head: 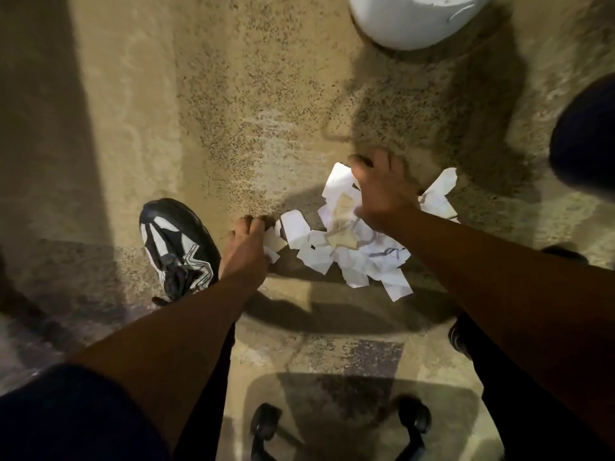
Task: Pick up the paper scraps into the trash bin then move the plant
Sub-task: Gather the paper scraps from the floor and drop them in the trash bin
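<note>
The scraps (346, 241) lay in a loose white heap on the floor (233, 111), its long axis running from the left hand (248, 242) up and rightward under the right hand (382, 188). The left grip was curled narrow at the heap's left end, fingers touching a scrap; whether it pinched one, I cannot tell. The right grip was spread, palm down, pressed on the heap's far part. The speckled tan floor was shadowed. A white bin (416, 18) stood well beyond the right hand. A shoe (176, 244) was just left of the left hand; chair casters (266, 424) sat nearer the body.
</note>
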Tool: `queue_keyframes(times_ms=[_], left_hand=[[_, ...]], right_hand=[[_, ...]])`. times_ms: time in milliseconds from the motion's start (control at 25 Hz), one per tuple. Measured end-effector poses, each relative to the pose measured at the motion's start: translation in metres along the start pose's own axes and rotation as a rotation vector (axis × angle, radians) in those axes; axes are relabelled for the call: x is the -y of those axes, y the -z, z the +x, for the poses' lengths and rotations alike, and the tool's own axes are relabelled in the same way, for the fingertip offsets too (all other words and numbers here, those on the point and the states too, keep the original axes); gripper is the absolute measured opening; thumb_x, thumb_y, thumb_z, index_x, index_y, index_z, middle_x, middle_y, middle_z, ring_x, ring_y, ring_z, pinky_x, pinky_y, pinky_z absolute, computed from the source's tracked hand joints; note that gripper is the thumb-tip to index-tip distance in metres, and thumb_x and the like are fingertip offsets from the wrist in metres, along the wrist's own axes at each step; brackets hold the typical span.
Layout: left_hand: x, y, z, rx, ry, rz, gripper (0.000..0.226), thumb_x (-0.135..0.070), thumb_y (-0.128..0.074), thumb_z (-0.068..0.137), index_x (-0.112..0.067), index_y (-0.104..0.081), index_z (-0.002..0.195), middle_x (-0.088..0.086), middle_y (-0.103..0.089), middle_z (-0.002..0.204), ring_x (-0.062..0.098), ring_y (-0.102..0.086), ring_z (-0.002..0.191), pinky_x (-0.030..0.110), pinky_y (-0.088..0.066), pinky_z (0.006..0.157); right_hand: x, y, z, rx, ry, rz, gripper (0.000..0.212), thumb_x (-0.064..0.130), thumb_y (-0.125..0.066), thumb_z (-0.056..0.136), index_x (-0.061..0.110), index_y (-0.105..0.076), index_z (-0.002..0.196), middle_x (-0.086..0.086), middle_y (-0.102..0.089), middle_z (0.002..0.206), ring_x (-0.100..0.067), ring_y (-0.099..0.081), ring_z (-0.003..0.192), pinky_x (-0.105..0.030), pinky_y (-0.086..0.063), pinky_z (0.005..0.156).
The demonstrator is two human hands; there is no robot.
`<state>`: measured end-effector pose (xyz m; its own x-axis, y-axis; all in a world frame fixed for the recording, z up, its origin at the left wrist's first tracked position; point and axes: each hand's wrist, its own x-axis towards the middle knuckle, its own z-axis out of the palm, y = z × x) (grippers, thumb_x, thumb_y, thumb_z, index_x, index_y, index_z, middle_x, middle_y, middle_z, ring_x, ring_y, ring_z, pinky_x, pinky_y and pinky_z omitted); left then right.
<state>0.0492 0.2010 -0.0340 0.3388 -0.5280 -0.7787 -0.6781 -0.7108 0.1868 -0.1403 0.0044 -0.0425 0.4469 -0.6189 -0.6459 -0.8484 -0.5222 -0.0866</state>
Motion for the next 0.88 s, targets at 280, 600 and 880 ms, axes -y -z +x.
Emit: queue_keyframes(times_ms=[280,600,880], left_hand=[[0.015,0.013,0.012,0.069,-0.108,-0.093,0.021,-0.021,-0.077,0.082,-0.025,-0.057,0.081,0.0,-0.058,0.095,0.025,-0.055,0.094,0.034,-0.043,0.074],[-0.022,0.021,0.013,0.098,-0.682,0.213,0.01,-0.019,-0.078,0.081,-0.013,-0.071,0.086,0.008,-0.041,0.157,0.038,-0.04,0.137,0.052,-0.051,0.095],[-0.047,0.012,0.039,0.129,-0.711,0.3,0.052,0.007,-0.066,0.082,-0.007,-0.056,0.131,0.015,-0.057,0.137,0.036,-0.052,0.12,0.046,-0.055,0.084]], right_hand=[[-0.017,0.002,0.002,-0.024,0.117,0.217,0.017,0.021,-0.073,0.084,0.023,-0.065,0.099,-0.005,-0.064,0.11,-0.025,-0.05,0.103,-0.034,-0.038,0.08],[-0.015,0.023,0.003,-0.018,0.223,0.292,0.008,0.02,-0.074,0.086,0.017,-0.07,0.092,-0.005,-0.064,0.106,-0.03,-0.05,0.108,-0.033,-0.035,0.078],[-0.007,0.021,-0.002,0.003,0.224,0.306,0.008,0.017,-0.069,0.089,0.014,-0.065,0.095,-0.005,-0.064,0.107,-0.029,-0.051,0.108,-0.038,-0.042,0.089]])
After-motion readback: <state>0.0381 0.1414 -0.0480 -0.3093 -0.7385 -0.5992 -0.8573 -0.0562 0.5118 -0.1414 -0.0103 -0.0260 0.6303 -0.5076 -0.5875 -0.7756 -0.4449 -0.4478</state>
